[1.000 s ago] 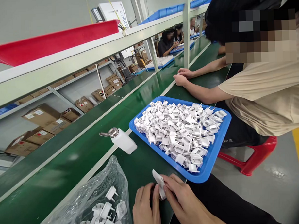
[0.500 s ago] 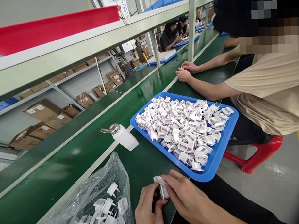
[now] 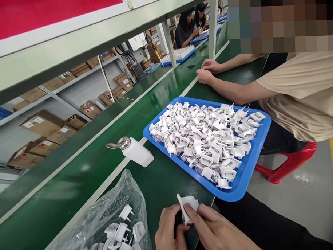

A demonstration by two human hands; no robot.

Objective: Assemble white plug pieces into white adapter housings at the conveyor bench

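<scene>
— White cloth [image 3: 194,203], bunched and folded. Where do we have it?
— Between our two hands, low at the near edge of the green bench [image 3: 168,183], just beside the blue tray [image 3: 246,177].
— And the fingers?
— Right hand [image 3: 215,225] closed on the cloth, a fingertip pressed to its face. Left hand [image 3: 170,232] curled at the cloth's left side, finger and thumb slightly parted, tips touching it, dark gap between. Whether a plug sits inside, we cannot tell.
— Nearby, what do we note?
— White plugs [image 3: 200,147] heaped in the tray, prongs pointing every way. More lie in a clear plastic bag [image 3: 127,188] to our left. Metal-capped bottle [image 3: 137,153] between bag and tray. Beyond, a co-worker's hands [image 3: 205,76], close together.
</scene>
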